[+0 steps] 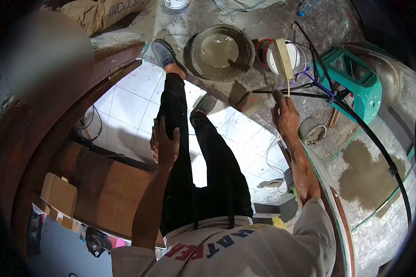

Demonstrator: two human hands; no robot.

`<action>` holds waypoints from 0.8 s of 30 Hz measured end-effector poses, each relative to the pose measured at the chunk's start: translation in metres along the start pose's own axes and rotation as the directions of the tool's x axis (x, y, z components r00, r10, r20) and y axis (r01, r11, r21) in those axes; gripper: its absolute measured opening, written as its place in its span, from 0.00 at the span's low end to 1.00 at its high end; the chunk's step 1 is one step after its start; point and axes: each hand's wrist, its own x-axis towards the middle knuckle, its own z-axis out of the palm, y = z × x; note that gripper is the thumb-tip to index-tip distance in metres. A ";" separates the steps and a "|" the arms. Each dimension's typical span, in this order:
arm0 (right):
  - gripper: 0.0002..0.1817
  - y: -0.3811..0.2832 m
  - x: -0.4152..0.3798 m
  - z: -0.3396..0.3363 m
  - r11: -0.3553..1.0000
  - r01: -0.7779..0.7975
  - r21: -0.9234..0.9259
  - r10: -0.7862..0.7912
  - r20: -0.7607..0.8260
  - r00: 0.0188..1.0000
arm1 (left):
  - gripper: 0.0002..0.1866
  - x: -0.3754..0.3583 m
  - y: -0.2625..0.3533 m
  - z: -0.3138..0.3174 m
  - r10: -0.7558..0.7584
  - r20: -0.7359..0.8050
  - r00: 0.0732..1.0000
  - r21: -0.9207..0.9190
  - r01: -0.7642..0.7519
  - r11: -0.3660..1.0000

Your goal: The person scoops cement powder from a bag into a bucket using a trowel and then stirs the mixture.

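Note:
My left hand [164, 145] is over my left thigh in black trousers [174, 111], its fingers apart and nothing in them. Further forward on the right, my right hand [286, 117] is closed round the thin end of a long cream-coloured tool [284, 60]. The tool's broad part overlaps a white bucket [296, 57] in view. Left of that bucket stands a dark round tub [196, 57] with grey wet mix in it. A small pot [313, 131] with residue stands just right of my right wrist.
A green plastic stool [372, 94] and a black tripod-like stand [370, 124] are at the right, near a grey wet patch [367, 175]. Paper sacks [99, 14] lie upper left. An open cardboard box [59, 194] sits lower left. Loose cables lie on the tiles.

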 end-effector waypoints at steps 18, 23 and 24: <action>0.21 -0.045 0.097 0.003 0.989 0.121 -0.091 -0.133 -0.150 0.980 | 0.40 0.002 0.006 -0.001 -0.077 -0.004 0.997 -0.009 0.077 0.997; 0.18 -0.117 0.106 0.059 0.938 0.125 -0.323 -0.112 0.059 0.992 | 0.40 0.000 0.006 -0.002 -0.059 0.000 0.998 -0.033 0.059 0.998; 0.17 -0.130 0.102 0.066 0.961 0.139 -0.238 -0.118 0.098 0.988 | 0.40 0.001 0.007 -0.002 -0.059 -0.002 0.998 -0.036 0.059 0.998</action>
